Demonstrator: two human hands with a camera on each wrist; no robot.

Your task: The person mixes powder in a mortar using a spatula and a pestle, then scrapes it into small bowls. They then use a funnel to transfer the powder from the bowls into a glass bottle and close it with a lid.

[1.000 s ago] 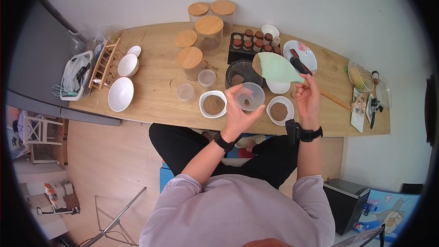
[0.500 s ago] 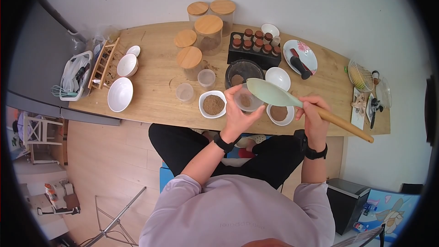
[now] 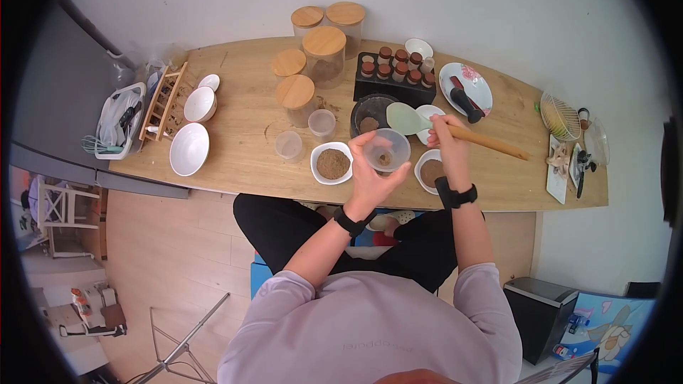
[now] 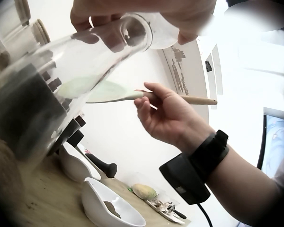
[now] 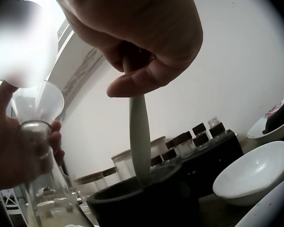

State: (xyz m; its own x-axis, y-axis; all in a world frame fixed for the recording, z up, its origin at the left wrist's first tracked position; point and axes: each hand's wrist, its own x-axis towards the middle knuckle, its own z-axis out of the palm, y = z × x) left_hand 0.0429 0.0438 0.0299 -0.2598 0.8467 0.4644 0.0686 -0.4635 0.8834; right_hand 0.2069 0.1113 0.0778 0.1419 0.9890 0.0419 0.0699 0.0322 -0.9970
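Note:
My left hand (image 3: 376,183) grips the neck of a clear glass bottle (image 5: 49,179), thumb and forefinger spread round the translucent funnel (image 3: 391,144) in its mouth. Brown powder shows at the funnel's bottom. In my right hand (image 3: 449,146) is a pale green spoon (image 3: 404,119) with a wooden handle. Its head dips toward the black bowl (image 5: 106,195), where brown powder (image 3: 368,124) lies. White bowls of brown powder stand on either side of the funnel, one on the left (image 3: 332,163) and one on the right (image 3: 431,172).
Behind the black bowl is a black rack (image 3: 384,89) of small brown-capped jars. Wooden-lidded canisters (image 3: 295,92) and two plastic cups (image 3: 288,144) stand to the left. A flowered plate (image 3: 477,82) holds black-handled utensils. White bowls (image 3: 189,149) sit further left.
The spoon, held high and then lowered over the funnel with its head tilted, has moved away to the black bowl. My right hand has moved forward. My left hand stays at the funnel.

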